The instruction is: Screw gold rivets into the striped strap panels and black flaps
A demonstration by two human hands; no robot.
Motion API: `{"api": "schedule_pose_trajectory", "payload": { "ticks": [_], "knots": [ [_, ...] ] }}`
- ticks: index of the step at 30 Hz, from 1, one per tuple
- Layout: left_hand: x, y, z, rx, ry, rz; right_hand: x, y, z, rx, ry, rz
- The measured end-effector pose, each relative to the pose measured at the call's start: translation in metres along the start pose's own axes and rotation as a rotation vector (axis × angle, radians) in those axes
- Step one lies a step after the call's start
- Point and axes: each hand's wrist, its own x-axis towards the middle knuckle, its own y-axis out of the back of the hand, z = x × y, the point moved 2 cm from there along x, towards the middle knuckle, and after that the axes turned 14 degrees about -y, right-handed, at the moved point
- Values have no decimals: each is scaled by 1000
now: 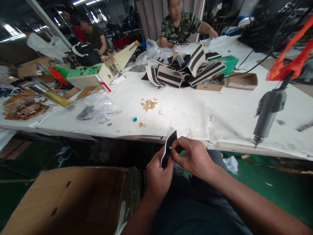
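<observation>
My left hand (158, 176) is closed around the lower part of a black piece with a pale edge (169, 147), held upright just off the table's front edge. Thumb and forefinger of my right hand (193, 156) pinch a small gold-coloured metal piece (171, 148) against the dark face of that piece. Its exact kind is too small to tell. On the table beyond lie a pile of small gold fittings (149, 105), a smaller cluster of gold fittings (142, 124) and a little blue ring-shaped item (134, 119).
Striped black-and-beige pieces (181, 68) are heaped at the back beside small cardboard boxes (242, 81). A grey power screwdriver (270, 111) hangs at right. A cream machine (90, 75) stands at left, and a large carton (68, 199) below. A co-worker (181, 29) sits across the table.
</observation>
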Motion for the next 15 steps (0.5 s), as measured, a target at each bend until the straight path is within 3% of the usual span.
{"api": "schedule_pose_trajectory", "payload": {
  "ticks": [8,15],
  "knots": [
    [-2,-9,5,70,-80,-43,0,10,4,-107,-35,6],
    [-7,-6,18,35,72,-35,-13,1,16,52,-54,-39]
  ]
}}
